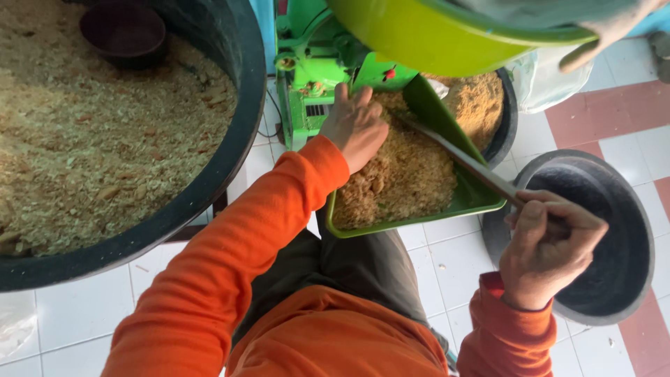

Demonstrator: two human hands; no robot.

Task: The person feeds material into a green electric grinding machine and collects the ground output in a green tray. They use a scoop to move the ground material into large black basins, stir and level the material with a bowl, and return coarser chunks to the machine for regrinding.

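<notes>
Tray: glossy green plastic. Mash on tray: coarse, crumbly. Basin right of tray: matt dark plastic.

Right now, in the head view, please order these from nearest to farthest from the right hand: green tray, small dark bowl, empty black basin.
1. Empty black basin: directly under the right hand.
2. Green tray: to its left.
3. Small dark bowl: far upper left, in the big tub.

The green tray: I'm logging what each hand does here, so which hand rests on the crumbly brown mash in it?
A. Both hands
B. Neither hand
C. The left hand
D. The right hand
C: the left hand lies on the mash in the green tray, while the right hand grips a long stick over a black tub.
</notes>
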